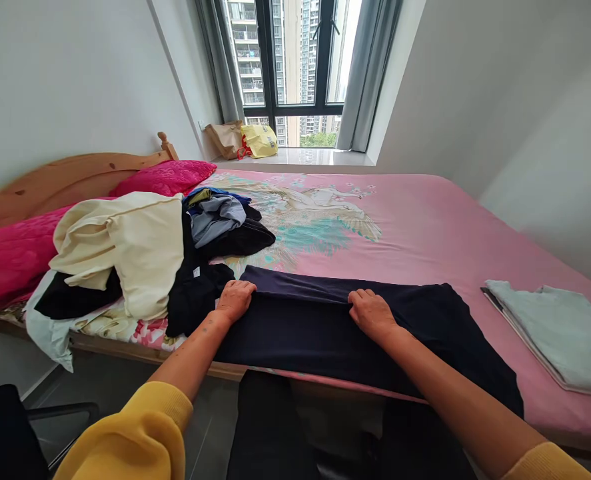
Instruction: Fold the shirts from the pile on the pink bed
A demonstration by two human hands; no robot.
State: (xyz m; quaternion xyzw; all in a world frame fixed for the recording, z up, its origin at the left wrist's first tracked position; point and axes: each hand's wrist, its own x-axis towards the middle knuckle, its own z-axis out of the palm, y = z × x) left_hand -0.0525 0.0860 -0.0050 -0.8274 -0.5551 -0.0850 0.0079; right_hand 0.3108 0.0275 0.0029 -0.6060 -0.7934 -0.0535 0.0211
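Note:
A dark navy garment point(295, 333), by its long shape a pair of trousers, lies stretched sideways along the near edge of the bed. My left hand point(236, 300) is closed on the cloth near its left end. Further right, my right hand point(372, 313) pinches the same fabric around the middle of its length. Between the two hands a fold line runs across the cloth, with a slightly lighter strip behind it. My fingertips are partly hidden in the fabric.
Cream clothing point(125, 247) and other dark and blue clothes point(218, 217) are heaped on the left, by pink pillows point(165, 177). A folded pale green garment point(560, 327) lies on the pink bedsheet point(425, 227) at right. A black chair point(5, 433) stands lower left.

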